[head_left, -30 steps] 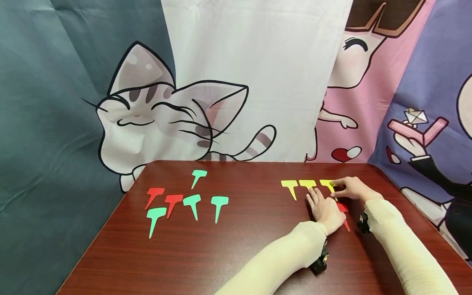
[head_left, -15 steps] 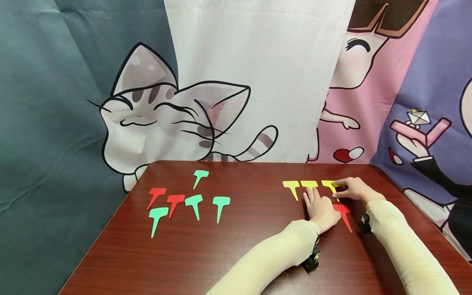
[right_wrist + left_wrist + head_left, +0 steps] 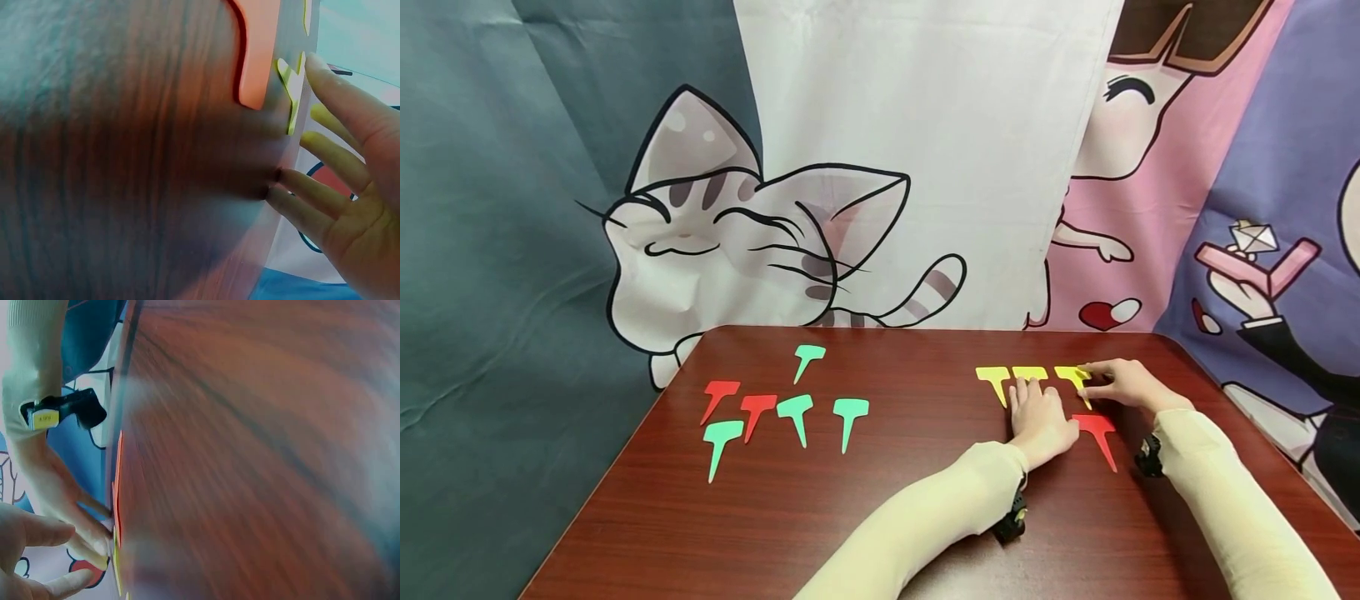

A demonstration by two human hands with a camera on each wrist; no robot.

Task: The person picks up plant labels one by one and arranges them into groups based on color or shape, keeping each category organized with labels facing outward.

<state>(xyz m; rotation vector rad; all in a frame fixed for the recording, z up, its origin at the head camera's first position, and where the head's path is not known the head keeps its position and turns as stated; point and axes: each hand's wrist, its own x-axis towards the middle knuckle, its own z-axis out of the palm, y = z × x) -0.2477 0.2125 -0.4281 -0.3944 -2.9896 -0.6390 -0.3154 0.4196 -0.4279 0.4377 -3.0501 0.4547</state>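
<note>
Looking down at a brown bench [image 3: 925, 517], we find two hands among flat, T-shaped pieces. The left hand [image 3: 1040, 425] has its fingers stretched out, tips at the stem of the middle yellow T [image 3: 1028, 372]; we cannot tell whether they press it, but they may be there to keep the row even. Just beyond that hand, to its left, lies the left yellow T [image 3: 993, 377]. The right hand [image 3: 1129, 387] seems to pinch the right yellow T [image 3: 1067, 373] at its edge, a light hold that probably suits so thin a piece. Nearer us than the right hand, just beside the left, lies a lone red T [image 3: 1097, 427]. Well off to the left hand's left are four green Ts [image 3: 851, 408] and two red Ts [image 3: 758, 404], perhaps kept clear of both hands.
</note>
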